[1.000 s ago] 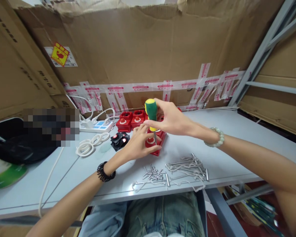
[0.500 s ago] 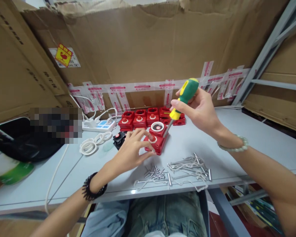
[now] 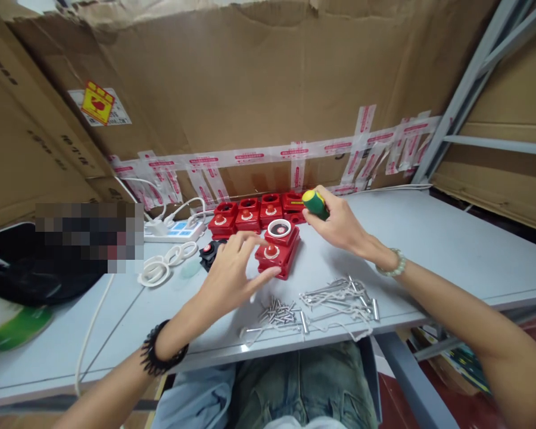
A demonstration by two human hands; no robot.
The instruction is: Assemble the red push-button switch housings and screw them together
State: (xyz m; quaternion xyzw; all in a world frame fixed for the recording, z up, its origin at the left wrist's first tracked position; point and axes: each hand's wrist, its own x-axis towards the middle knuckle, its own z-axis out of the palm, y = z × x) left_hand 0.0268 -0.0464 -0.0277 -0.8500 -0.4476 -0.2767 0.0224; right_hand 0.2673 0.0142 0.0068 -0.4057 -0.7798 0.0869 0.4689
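Observation:
A red box (image 3: 280, 262) with a red knob and a white ring stands on the table in front of me. My left hand (image 3: 232, 265) is at its left side, fingers spread, thumb and index finger by its near left edges; I cannot tell whether they touch it. To the right of the box, my right hand (image 3: 339, 221) grips a green and yellow screwdriver (image 3: 316, 204), its handle end tilted towards me and its shaft hidden. Nearer to me lie a heap of small screws (image 3: 277, 311) and a bundle of metal rods with pale cords (image 3: 339, 298).
Several similar red boxes (image 3: 246, 217) stand in a row behind. Left of my left hand are a black part (image 3: 209, 253) and white rings (image 3: 154, 273). A power strip (image 3: 174, 231) with cables sits further back. Cardboard (image 3: 250, 83) walls the rear; a metal frame (image 3: 458, 89) rises at right.
My right hand has lowered with the screwdriver, whose handle now tips towards me, away from the box's top. My left thumb and index finger have spread wider. The view has shifted slightly.

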